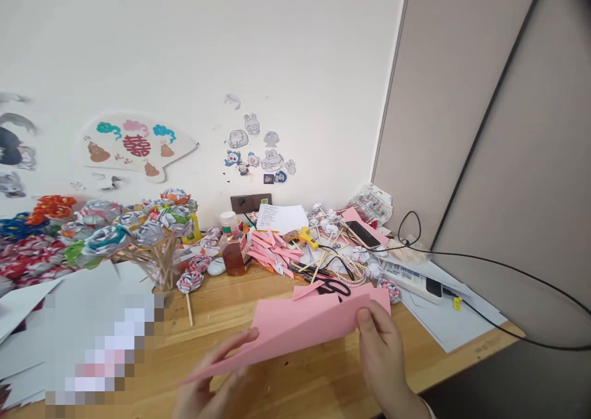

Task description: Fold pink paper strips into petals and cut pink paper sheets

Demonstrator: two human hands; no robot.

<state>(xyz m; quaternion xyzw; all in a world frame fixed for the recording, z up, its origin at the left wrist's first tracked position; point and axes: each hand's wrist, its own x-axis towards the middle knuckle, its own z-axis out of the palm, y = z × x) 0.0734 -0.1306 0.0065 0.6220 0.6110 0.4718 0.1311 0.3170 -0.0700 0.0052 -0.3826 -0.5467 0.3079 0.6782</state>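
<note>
A folded or bent sheet of pink paper (pixel 309 339) spans the gap between my two hands, just above the wooden table. My right hand (pixel 383 354) pinches its right end between thumb and fingers. At the left end, my left hand (pixel 215 370) is slightly blurred, with the paper passing between its fingers. Behind the sheet, more pink paper (pixel 277 311) shows, partly covered. Black-handled scissors (pixel 339 288) lie just beyond, their blades hidden. A pile of cut pink paper strips (pixel 272 250) sits farther back.
Rolled paper flowers (pixel 111 237) on sticks crowd the left. A bottle of amber liquid (pixel 234 253), yellow glue gun (pixel 307 239), pearl strings (pixel 348 271), phone (pixel 362 234) and white power strip (pixel 410 280) stand or lie behind. A black cable (pixel 484 256) crosses the right side.
</note>
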